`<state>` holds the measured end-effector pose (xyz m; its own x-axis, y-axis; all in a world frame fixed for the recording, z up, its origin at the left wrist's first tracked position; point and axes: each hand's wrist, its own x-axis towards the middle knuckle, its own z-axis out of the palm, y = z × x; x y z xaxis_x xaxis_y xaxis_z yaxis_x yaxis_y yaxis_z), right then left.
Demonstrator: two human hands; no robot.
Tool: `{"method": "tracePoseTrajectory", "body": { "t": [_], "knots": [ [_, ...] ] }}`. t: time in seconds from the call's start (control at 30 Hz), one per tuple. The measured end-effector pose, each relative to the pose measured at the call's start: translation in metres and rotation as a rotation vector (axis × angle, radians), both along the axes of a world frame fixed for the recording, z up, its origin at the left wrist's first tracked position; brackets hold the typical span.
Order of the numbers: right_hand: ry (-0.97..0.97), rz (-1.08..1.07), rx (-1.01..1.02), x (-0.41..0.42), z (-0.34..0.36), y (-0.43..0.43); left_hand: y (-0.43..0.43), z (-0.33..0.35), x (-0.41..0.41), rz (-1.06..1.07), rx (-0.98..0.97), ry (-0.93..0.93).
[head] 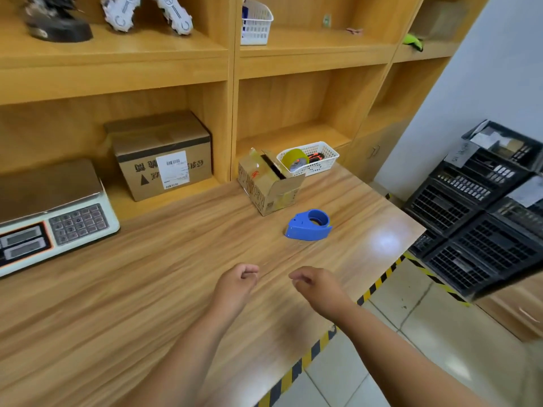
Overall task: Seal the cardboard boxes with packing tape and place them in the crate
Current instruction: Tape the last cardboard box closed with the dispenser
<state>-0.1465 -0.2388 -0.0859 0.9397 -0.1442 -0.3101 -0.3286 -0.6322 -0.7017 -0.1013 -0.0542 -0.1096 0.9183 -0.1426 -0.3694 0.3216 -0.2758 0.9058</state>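
A small cardboard box (269, 185) stands on the wooden table (147, 289) with its top flaps up. Just in front of it lies a blue tape dispenser (308, 225). A roll of yellowish packing tape (294, 160) leans in a white basket (316, 160) behind the box. A larger closed cardboard box (163, 158) sits in the shelf cubby on the left. Stacked black crates (482, 215) stand on the right beyond the table. My left hand (238, 282) and my right hand (316, 286) hover over the table's near middle, fingers loosely curled, holding nothing.
A weighing scale (53, 218) occupies the table's left side. Wooden shelves (232, 83) rise behind, holding another white basket (255, 23) and model figures. Yellow-black hazard tape (379, 282) marks the table's right edge above a tiled floor.
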Motion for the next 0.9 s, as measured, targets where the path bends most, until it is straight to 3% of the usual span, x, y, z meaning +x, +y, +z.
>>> {"method": "tracePoseTrajectory", "body": {
  "t": [0.43, 0.73, 0.9],
  "knots": [
    [-0.175, 0.13, -0.111, 0.142, 0.002, -0.051, -0.032, 0.008, 0.086, 0.133, 0.119, -0.073],
    [-0.333, 0.227, -0.178, 0.249, 0.009, -0.112, -0.114, 0.021, 0.179, 0.196, 0.26, -0.14],
    [-0.446, 0.351, -0.401, 0.296, 0.005, -0.144, -0.155, 0.013, 0.229, 0.152, 0.537, -0.292]
  ]
}}
